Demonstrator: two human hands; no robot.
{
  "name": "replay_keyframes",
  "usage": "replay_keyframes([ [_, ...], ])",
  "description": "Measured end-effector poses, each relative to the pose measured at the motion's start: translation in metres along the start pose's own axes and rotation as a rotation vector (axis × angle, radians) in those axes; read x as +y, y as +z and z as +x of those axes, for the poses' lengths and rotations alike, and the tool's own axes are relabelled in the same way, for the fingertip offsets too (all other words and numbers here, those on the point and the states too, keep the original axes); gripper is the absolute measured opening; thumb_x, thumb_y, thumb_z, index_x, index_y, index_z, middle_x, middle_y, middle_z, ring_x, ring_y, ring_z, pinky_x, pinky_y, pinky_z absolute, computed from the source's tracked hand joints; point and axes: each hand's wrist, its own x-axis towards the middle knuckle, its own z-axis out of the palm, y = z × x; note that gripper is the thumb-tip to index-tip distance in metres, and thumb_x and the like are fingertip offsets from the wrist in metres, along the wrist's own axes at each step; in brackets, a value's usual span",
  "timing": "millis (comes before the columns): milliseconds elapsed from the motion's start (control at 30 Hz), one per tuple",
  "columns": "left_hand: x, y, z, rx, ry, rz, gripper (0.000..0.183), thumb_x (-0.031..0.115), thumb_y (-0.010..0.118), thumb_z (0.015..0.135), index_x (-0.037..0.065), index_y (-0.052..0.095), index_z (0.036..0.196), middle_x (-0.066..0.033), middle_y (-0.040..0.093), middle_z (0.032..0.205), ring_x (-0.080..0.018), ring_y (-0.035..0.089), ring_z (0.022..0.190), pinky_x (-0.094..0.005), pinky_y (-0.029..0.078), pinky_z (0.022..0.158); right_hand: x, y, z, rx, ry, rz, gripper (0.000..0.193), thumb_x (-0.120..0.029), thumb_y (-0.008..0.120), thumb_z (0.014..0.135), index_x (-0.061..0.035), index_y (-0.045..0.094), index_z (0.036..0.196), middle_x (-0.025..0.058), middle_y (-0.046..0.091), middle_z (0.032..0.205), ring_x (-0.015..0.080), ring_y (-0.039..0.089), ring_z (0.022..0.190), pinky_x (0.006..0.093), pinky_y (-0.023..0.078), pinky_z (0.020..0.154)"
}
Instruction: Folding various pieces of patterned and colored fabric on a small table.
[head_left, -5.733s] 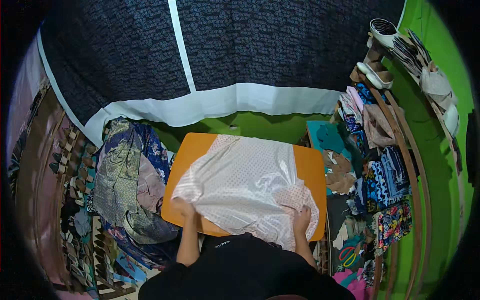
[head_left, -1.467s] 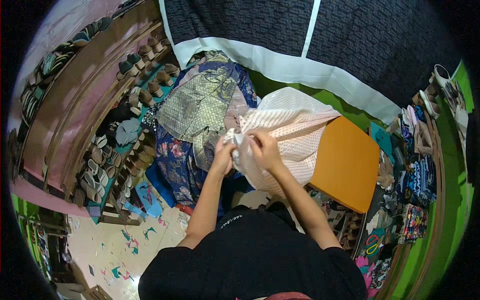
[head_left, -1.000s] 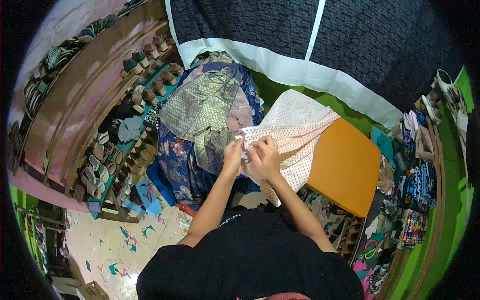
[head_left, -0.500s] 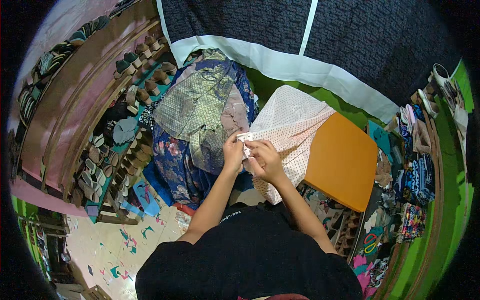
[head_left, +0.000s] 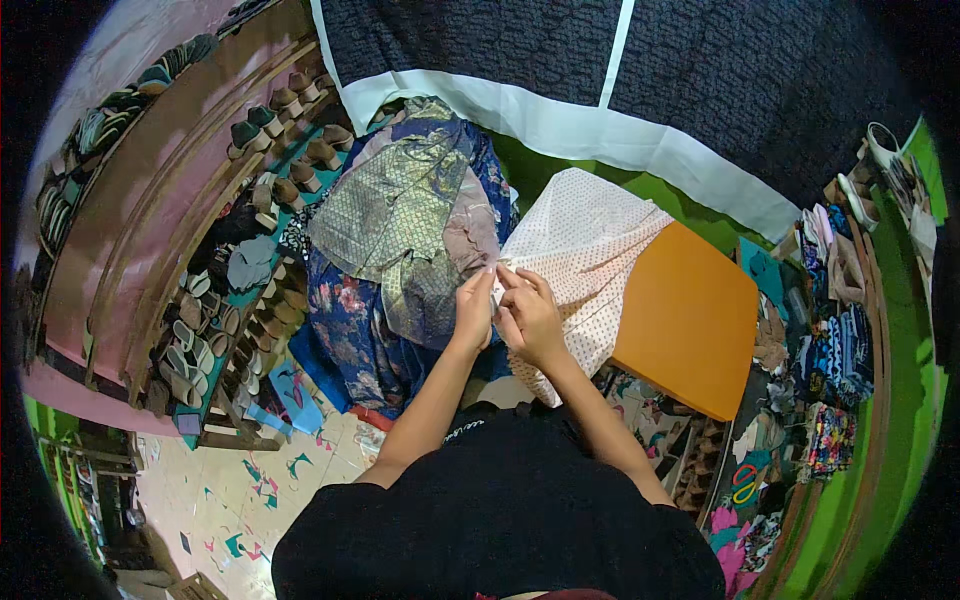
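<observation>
Both my hands pinch the edge of a pale pink cloth with small dark dots (head_left: pixel 585 225). My left hand (head_left: pixel 473 308) is closed on it, fingertips pressed together. Right beside it my right hand (head_left: pixel 530 315) also grips the cloth, its fingers almost touching the left ones. Little of the gripped edge shows between them. The cloth spreads away to the right and drapes over an orange board (head_left: pixel 685 320). Left of my hands lies a heap of fabric, with a gold-grey patterned cloth (head_left: pixel 385 205) over a blue floral cloth (head_left: pixel 345 330).
Shelves at the left hold several shoes (head_left: pixel 190 350). Folded fabrics (head_left: pixel 840 350) and a pair of scissors with red and yellow-green handles (head_left: pixel 744 484) are at the right. A dark curtain with a white border (head_left: pixel 540 120) hangs behind. Fabric scraps (head_left: pixel 265 485) litter the tiled floor.
My hands have drawn closer together and turned slightly upright at the cloth's edge. The white patterned edge that showed between them is now mostly covered by my fingers.
</observation>
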Motion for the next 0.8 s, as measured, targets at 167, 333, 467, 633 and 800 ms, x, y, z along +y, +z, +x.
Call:
replay_keyframes([
  [167,0.009,0.003,-0.009,-0.109,-0.040,0.089,0.022,0.019,0.039,0.087,0.001,0.052,0.084,-0.0021,0.054,0.072,-0.0078,0.051,0.063,-0.0200,0.041,0.054,-0.004,-0.005,0.003,-0.005,-0.008,-0.015,0.014,-0.006,0.052,0.064,-0.0010,0.050,0.077,0.0176,0.050,0.110,0.0333,0.044,0.099,0.0398,0.030,0.088],
  [333,0.010,-0.002,-0.006,-0.115,0.114,0.348,0.027,0.022,0.040,0.087,0.000,0.054,0.081,-0.0005,0.053,0.068,-0.0032,0.046,0.059,-0.0186,0.037,0.052,0.010,-0.013,0.014,-0.009,0.118,0.251,0.022,-0.013,0.050,0.067,-0.0016,0.051,0.086,0.0156,0.048,0.111,0.0314,0.041,0.101,0.0390,0.030,0.088],
  [467,0.015,-0.004,-0.001,-0.187,0.299,0.640,0.026,0.019,0.041,0.086,-0.002,0.056,0.086,-0.0001,0.054,0.070,-0.0053,0.046,0.063,-0.0203,0.038,0.057,0.024,-0.022,0.043,-0.013,0.007,0.032,0.028,-0.019,0.054,0.070,-0.0020,0.054,0.092,0.0168,0.053,0.100,0.0315,0.046,0.096,0.0374,0.035,0.083],
  [633,0.019,0.004,0.005,-0.042,0.447,0.585,0.023,0.016,0.044,0.085,-0.002,0.056,0.082,0.0016,0.046,0.058,-0.0044,0.040,0.055,-0.0192,0.033,0.049,0.028,-0.020,0.072,-0.304,0.093,0.036,0.017,-0.021,0.059,0.069,-0.0054,0.063,0.076,0.0128,0.058,0.069,0.0286,0.055,0.065,0.0355,0.041,0.074],
  [800,0.000,0.017,0.005,0.217,0.359,0.280,0.021,0.018,0.048,0.083,0.000,0.050,0.093,-0.0013,0.051,0.061,-0.0056,0.045,0.055,-0.0188,0.034,0.048,0.030,-0.003,0.097,-0.110,-0.126,0.064,0.013,-0.012,0.060,0.069,-0.0023,0.060,0.078,0.0156,0.056,0.064,0.0298,0.053,0.055,0.0317,0.043,0.053],
])
